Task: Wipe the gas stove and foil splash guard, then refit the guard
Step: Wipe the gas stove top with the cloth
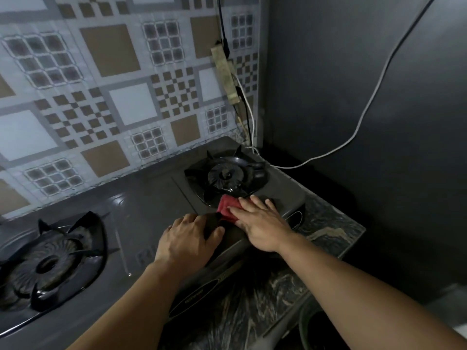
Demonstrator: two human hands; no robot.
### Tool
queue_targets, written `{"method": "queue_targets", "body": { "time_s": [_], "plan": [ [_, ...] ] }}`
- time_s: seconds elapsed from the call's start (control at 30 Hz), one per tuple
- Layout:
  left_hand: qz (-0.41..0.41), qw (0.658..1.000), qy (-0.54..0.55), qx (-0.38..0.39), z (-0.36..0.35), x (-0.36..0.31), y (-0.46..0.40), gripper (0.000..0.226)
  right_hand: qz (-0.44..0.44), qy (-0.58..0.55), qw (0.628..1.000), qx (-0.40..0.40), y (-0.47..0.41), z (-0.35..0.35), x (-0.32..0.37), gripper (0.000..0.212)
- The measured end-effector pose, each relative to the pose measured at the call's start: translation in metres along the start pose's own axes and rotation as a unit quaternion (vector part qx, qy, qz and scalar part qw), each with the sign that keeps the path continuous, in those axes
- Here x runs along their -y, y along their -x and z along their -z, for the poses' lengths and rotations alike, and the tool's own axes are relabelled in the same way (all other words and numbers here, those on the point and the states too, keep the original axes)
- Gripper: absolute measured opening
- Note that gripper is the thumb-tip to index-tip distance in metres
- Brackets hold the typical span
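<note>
Right hand (262, 223) flat, fingers straight, pressing crumpled red cloth (225, 207) onto dark grey gas stove (151, 198) just below right burner (225, 176), frame centre. Left hand (188, 238) beside it, fingers relaxed on stove top. Patterned foil splash guard (101, 97) upright behind, upper left.

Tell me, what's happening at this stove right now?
A person is wiping a two-burner gas stove. Their right hand presses a red cloth flat on the stovetop just in front of the right burner, while the left hand rests on the stove's front edge beside it.
</note>
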State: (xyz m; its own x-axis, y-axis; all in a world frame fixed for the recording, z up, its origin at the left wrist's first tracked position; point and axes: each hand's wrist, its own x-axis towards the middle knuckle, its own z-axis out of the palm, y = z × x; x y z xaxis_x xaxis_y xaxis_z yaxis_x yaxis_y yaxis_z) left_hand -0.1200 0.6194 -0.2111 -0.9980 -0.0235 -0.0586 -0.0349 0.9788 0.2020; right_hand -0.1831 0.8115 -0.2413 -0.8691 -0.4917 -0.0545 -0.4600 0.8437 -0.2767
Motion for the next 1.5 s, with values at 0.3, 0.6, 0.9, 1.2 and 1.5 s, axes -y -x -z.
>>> {"method": "queue_targets", "body": {
  "time_s": [0.3,0.6,0.9,1.2,1.5],
  "plan": [
    [-0.004,1.0,0.002,0.003,-0.002,0.011,0.014,0.066,-0.067,0.038,0.996,-0.046,0.005,-0.001,-0.027,0.049],
    [0.019,1.0,-0.014,0.001,0.001,0.077,0.072,0.068,-0.105,0.011,0.992,-0.073,0.025,-0.029,0.031,0.049],
    [0.05,0.998,-0.014,-0.016,0.009,0.133,0.13,0.067,-0.072,0.009,0.996,-0.05,0.044,-0.052,0.123,0.05],
    [0.087,0.995,-0.018,-0.036,0.013,0.175,0.176,0.083,-0.033,0.019,0.998,-0.044,0.055,-0.072,0.195,0.051],
    [0.13,0.989,-0.033,-0.063,0.015,0.216,0.212,0.085,0.022,0.019,0.999,-0.025,0.064,-0.094,0.266,0.051]
  ]
}}
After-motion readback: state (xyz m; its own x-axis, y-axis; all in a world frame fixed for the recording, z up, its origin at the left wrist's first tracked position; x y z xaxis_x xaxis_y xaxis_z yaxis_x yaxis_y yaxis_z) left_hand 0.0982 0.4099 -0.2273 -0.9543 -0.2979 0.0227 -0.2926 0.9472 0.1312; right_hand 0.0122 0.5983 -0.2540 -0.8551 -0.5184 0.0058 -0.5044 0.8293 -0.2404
